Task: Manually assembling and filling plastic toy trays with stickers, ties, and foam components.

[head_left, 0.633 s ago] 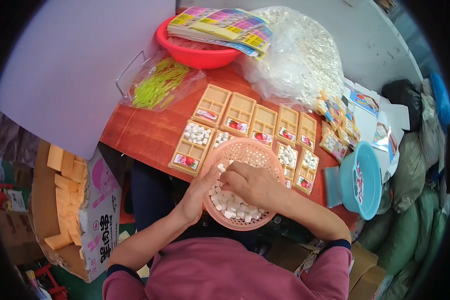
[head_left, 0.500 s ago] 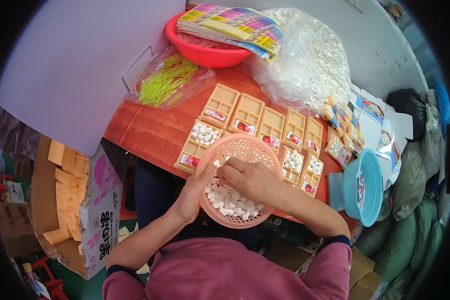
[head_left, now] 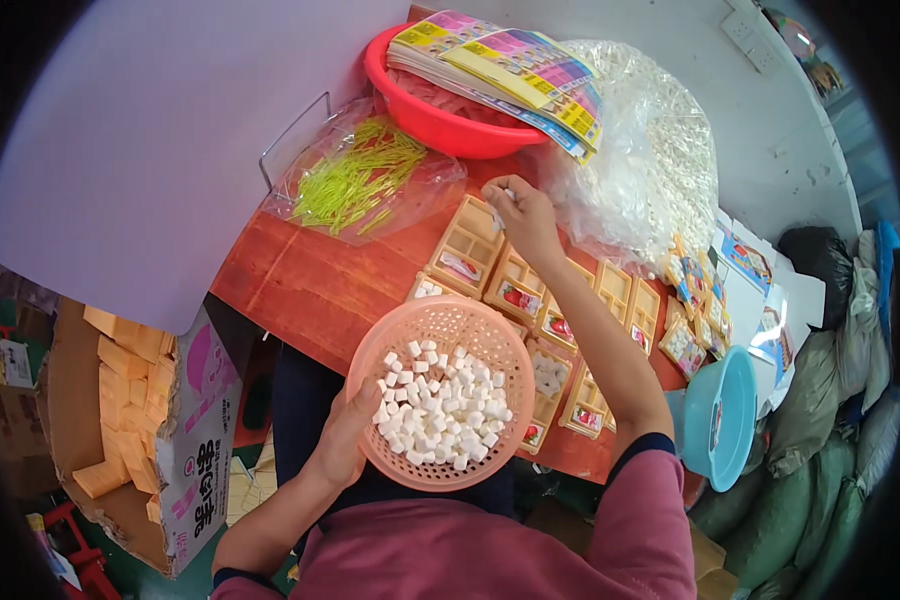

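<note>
A pink perforated plastic basket (head_left: 500, 340) full of small white marshmallow-like pieces (head_left: 440, 410) sits over my lap at the table's near edge. My left hand (head_left: 348, 430) grips its left rim, thumb inside. My right hand (head_left: 525, 215) is raised beyond the basket, above the far end of a light-orange compartment tray (head_left: 470, 240). Its fingers are pinched around some small white pieces, partly hidden. That tray has a small red-and-white picture packet in its near part. More such trays stand in rows, some partly behind the basket and right forearm; one tray (head_left: 550, 375) holds white pieces.
On the red-brown table (head_left: 300, 265) lie a clear bag of yellow-green sticks (head_left: 360, 180), a red basin (head_left: 420, 120) under printed sheets (head_left: 500, 65), and a large bag of white pieces (head_left: 660, 140). A blue basin (head_left: 715, 420) stands right; a carton (head_left: 195, 450) of orange trays stands left.
My right hand has left the basket and moved up and away to the far tray, carrying white pieces. The basket, held by my left hand, now sits lower and further left in view.
</note>
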Action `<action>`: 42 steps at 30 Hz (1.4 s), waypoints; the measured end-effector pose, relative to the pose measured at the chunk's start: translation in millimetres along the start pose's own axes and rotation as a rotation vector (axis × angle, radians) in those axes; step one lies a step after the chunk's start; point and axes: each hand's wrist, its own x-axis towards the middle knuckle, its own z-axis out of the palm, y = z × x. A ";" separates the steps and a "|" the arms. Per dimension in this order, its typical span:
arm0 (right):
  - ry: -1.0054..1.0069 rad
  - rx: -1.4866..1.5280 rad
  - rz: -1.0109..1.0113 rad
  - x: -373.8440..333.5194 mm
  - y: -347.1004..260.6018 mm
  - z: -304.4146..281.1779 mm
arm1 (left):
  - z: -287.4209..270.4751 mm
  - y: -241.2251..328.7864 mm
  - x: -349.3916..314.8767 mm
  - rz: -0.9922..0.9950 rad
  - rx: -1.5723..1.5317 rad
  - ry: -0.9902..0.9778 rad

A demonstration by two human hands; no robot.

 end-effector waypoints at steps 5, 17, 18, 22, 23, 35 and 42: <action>0.147 -0.614 -0.630 26.2 43.7 14.1 | -13.9 3.7 -9.9 0.036 0.044 0.016; 0.011 -0.679 -0.713 27.2 50.7 10.8 | -25.4 -0.9 -17.3 -0.009 0.003 0.012; 0.010 -0.679 -0.714 26.6 49.4 11.6 | -26.0 -0.7 -17.7 -0.008 0.002 0.013; 0.006 -0.636 -0.636 23.8 46.4 11.4 | -27.3 -0.9 -18.9 -0.010 0.003 0.011; -0.003 -0.626 -0.616 23.7 46.4 11.0 | -27.3 -1.2 -19.1 -0.014 -0.001 0.011; 0.021 -0.030 -0.167 26.5 34.5 -9.0 | -25.3 -5.8 -20.0 -0.031 -0.042 0.045; -0.035 -0.535 -0.306 20.0 34.1 -20.8 | -26.6 -7.4 -19.7 -0.044 -0.052 0.029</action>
